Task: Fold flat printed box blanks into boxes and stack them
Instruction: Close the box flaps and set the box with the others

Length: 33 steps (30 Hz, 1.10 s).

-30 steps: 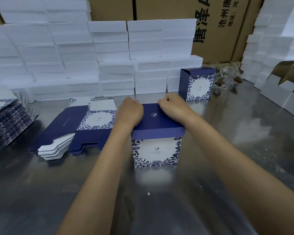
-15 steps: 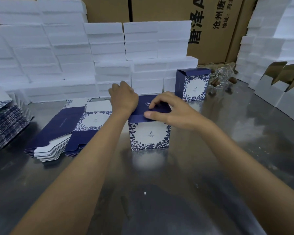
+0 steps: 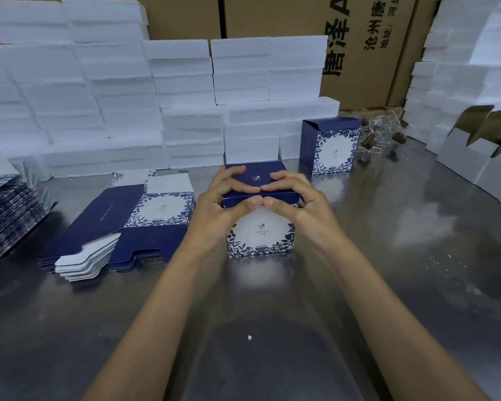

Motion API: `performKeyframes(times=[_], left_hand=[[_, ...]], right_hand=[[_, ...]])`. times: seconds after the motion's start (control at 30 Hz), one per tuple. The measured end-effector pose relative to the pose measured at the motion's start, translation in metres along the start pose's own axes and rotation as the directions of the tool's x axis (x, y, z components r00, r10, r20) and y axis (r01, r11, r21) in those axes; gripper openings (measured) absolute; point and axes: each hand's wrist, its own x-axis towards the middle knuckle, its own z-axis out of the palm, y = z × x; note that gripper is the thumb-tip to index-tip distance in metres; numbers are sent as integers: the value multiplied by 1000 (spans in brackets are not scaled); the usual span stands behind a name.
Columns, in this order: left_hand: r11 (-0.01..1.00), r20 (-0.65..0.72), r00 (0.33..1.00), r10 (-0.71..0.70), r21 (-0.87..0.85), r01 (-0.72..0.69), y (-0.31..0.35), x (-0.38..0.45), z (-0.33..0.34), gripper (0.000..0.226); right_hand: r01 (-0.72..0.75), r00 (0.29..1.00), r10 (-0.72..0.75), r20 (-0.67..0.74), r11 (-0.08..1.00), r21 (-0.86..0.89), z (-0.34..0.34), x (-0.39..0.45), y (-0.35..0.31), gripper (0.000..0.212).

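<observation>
At frame centre, the folded printed box point(image 3: 260, 224) stands on the steel table point(image 3: 388, 256). The left hand point(image 3: 214, 204) and right hand point(image 3: 298, 202) curl over its navy lid, thumbs pinching the front lip. Thin card likely feels light and dents easily; grip by edges. Flat blanks point(image 3: 122, 227) lie centre-left.

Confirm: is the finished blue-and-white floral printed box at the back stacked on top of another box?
No. The finished blue-and-white floral printed box stands alone, directly on the shiny metal table.
</observation>
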Motion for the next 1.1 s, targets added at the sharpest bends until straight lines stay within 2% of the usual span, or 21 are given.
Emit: performKeyframes(times=[0.13,0.27,0.37,0.47,0.53,0.63,0.8,0.83,0.9,0.93,0.97,1.03,1.1], left_hand=[[1000,-22,1000,18,21,-18,1,-1,2,15],[996,49,999,-23,-84,27,1,-3,-8,22],[984,12,999,-45,-170,46,0,-4,-9,20],[986,-12,999,-36,-164,34,0,-5,-6,17],[987,32,999,-44,-156,48,-1,-4,-11,21],[953,92,991,-101,-278,123,-5,-3,-20,31],[966,-19,999,-49,-255,43,-3,-3,-10,26],[972,-48,998,-44,-234,32,-2,-3,-4,27],[984,-80,996,-41,-178,27,0,-3,12,31],[989,-76,996,-37,-149,25,0,-2,22,34],[992,-58,998,-35,-126,28,1,0,33,37],[992,-13,998,-67,-107,66,3,11,57,44],[978,39,990,-135,-156,139,1,24,78,49]], right_hand=[[8,999,-7,-36,1000,25,3,2,2,20],[6,1000,-8,22,995,95,-2,1,5,22],[6,1000,-8,15,993,120,-3,1,6,20],[20,1000,-17,-20,993,113,0,2,7,20],[7,1000,-7,6,993,119,-3,3,7,19],[-21,999,17,38,993,114,-10,4,8,18],[-6,1000,9,-27,996,85,-8,6,8,17],[25,997,-22,-71,999,42,-6,6,7,18],[116,956,-176,-235,961,-249,0,2,8,22],[135,917,-282,-282,885,-446,5,-2,9,27],[135,894,-358,-268,788,-600,11,-6,9,32],[100,928,-333,-168,657,-747,19,-11,12,45],[25,954,-257,-152,577,-817,10,-6,17,53]])
